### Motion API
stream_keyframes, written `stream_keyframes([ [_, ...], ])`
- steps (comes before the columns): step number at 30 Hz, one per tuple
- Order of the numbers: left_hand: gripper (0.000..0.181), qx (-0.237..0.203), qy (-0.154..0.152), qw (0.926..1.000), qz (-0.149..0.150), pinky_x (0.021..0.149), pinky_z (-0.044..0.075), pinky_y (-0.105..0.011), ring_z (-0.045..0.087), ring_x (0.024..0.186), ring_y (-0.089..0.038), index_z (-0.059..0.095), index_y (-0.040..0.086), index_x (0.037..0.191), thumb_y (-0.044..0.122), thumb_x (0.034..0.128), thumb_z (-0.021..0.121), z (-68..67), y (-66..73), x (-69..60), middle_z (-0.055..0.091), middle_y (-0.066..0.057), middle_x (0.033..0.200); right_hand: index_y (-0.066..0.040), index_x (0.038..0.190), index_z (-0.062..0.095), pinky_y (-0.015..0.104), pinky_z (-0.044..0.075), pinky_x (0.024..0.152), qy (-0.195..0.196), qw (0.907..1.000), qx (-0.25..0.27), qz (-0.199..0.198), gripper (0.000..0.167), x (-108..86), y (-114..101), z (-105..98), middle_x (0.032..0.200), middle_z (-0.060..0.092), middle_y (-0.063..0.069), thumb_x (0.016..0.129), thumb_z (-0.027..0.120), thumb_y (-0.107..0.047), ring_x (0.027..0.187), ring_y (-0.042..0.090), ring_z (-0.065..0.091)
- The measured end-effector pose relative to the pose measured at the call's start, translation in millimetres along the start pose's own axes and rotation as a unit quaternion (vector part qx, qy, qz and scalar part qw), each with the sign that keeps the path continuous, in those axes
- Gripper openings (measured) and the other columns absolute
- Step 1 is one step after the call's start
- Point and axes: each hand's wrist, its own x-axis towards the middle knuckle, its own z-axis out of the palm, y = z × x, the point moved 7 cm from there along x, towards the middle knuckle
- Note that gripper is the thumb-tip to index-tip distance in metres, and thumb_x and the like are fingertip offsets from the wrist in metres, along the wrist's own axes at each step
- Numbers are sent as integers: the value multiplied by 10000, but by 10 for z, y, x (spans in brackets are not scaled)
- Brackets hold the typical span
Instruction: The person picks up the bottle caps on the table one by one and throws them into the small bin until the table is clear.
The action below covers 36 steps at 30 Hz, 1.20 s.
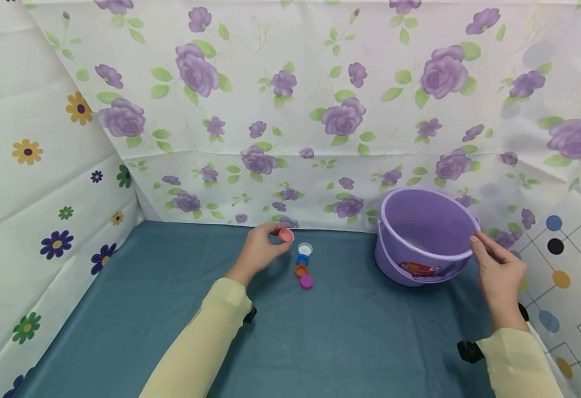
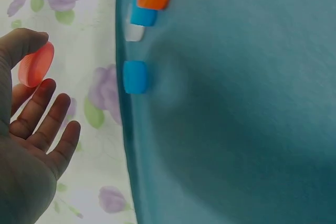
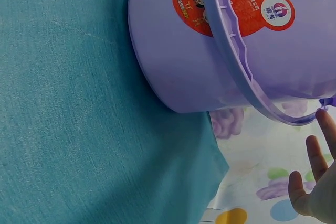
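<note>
My left hand (image 1: 259,250) pinches a coral-red bottle cap (image 1: 286,235) between thumb and fingers, above the far edge of the cloth. Just right of it, a row of caps lies on the cloth: white (image 1: 305,250), blue (image 1: 302,260), orange (image 1: 301,271) and magenta (image 1: 307,282). Another blue cap (image 2: 135,77) stands apart in the left wrist view; the head view does not show it. At the right, my right hand (image 1: 500,271) holds the rim of a purple bucket (image 1: 392,246) by thumb and finger. Its other fingers are spread in the right wrist view.
A blue-green cloth (image 1: 350,337) covers the table. Behind it hangs a white sheet with purple roses (image 1: 342,117), close to the bucket and caps. Patterned sheets enclose the left and right sides. The bucket's handle (image 3: 231,51) hangs down its front.
</note>
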Motion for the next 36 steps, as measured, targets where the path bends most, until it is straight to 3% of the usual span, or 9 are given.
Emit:
stream_keyframes([
  [10, 442, -210, -155, 9994, 237, 884, 511, -364, 596, 1054, -186, 614, 207, 1205, 379, 810, 711, 102, 296, 189, 639, 58, 1119, -105, 1084, 717, 43, 460, 612, 30, 9998, 185, -21, 401, 8, -8, -12, 852, 695, -205, 729, 796, -274, 805, -42, 634],
  [19, 440, -319, -302, 9982, 403, 858, 523, -342, 596, 1042, -138, 612, 233, 1208, 392, 808, 708, 275, 528, 268, 639, 73, 1131, -131, 1071, 726, 53, 446, 594, 82, 9999, 76, 80, 396, 29, 19, -21, 829, 695, -216, 720, 800, -298, 802, -48, 624],
  [27, 499, -332, -385, 9983, 295, 870, 509, -352, 548, 1093, -131, 589, 233, 1245, 456, 809, 683, 402, 718, 330, 608, 88, 1169, -127, 1076, 723, 43, 454, 606, 83, 9999, -90, -47, 386, 5, -14, -15, 828, 685, -232, 736, 788, -296, 799, -58, 626],
  [36, 457, -466, -414, 9967, 514, 879, 508, -342, 557, 1095, -143, 611, 247, 1200, 473, 808, 677, 567, 935, 437, 617, 104, 1128, -102, 1071, 722, 50, 455, 590, 81, 9999, 44, -136, 381, -10, -31, -1, 815, 692, -215, 732, 796, -261, 766, -47, 629],
])
